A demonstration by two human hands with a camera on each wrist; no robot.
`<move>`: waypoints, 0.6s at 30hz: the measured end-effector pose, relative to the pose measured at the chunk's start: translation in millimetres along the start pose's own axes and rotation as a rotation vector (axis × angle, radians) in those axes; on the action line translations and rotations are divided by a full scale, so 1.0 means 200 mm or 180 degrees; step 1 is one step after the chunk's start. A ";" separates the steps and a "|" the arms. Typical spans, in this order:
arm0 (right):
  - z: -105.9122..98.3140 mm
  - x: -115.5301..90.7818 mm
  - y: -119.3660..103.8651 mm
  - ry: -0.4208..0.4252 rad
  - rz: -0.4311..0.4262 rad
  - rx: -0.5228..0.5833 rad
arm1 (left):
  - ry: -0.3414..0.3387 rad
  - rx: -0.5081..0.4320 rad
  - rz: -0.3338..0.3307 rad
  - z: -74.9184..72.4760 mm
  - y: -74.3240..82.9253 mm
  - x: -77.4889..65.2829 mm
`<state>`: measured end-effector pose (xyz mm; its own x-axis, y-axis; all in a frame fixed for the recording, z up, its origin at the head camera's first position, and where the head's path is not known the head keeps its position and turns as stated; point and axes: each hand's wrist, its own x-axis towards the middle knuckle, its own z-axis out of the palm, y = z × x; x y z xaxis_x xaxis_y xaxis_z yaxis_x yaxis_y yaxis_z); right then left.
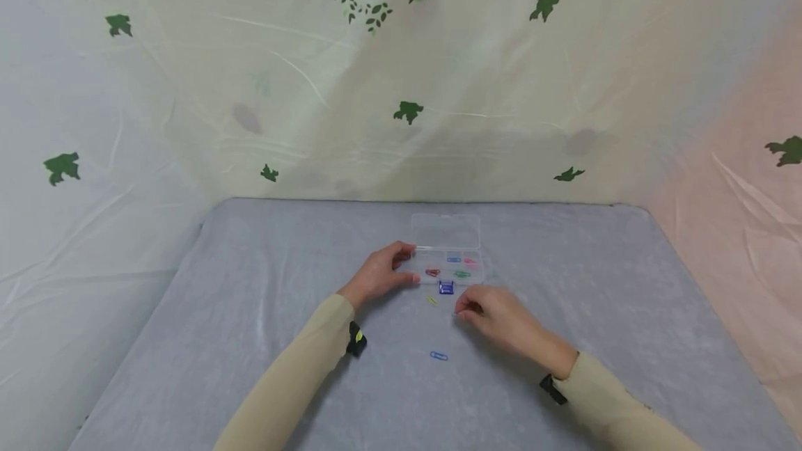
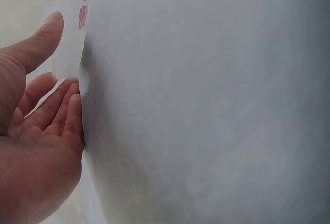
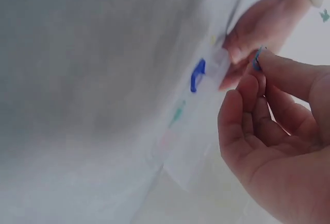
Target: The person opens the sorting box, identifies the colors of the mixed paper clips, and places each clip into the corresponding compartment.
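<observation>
A clear plastic compartment box [image 1: 429, 257] lies on the table with its lid [image 1: 445, 230] folded back and a blue latch [image 1: 446, 288] at its front. My left hand [image 1: 379, 273] holds the box's left end, thumb at the front corner and fingers at the back. Between thumb and fingertip my right hand [image 1: 501, 315] pinches a small blue paper clip [image 3: 256, 60], just in front of the box. Inside sit a red paper clip [image 1: 433, 272], a green one [image 1: 462, 274], a blue one [image 1: 454, 259] and a pink one [image 1: 470, 262].
A yellow paper clip [image 1: 432, 300] lies on the grey cloth-covered table [image 1: 250, 367] close before the box. Nearer to me is another blue paper clip [image 1: 438, 355]. A pale curtain [image 1: 338, 89] with green leaf shapes hangs behind the table.
</observation>
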<state>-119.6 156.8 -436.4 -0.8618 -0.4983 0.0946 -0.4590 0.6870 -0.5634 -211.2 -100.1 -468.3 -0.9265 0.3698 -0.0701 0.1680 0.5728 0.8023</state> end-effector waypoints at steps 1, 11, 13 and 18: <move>-0.01 0.01 0.00 0.0052 0.0023 0.0019 | -0.0006 0.0009 0.0002 0.00 0.00 0.00; -0.10 0.10 0.04 0.0467 0.0224 0.0105 | -0.0028 -0.0030 -0.0020 0.00 0.01 -0.01; -0.10 0.12 0.06 0.0544 0.0207 0.0105 | -0.0029 -0.0020 -0.0028 0.00 0.02 -0.01; -0.13 0.16 0.08 0.0603 0.0270 0.0135 | -0.0034 -0.0019 -0.0054 0.00 0.02 -0.01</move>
<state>-160.1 165.6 -421.4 -0.9240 -0.3285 0.1958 -0.3770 0.6974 -0.6095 -209.0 -99.2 -465.3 -0.9254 0.3681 -0.0900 0.1503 0.5746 0.8045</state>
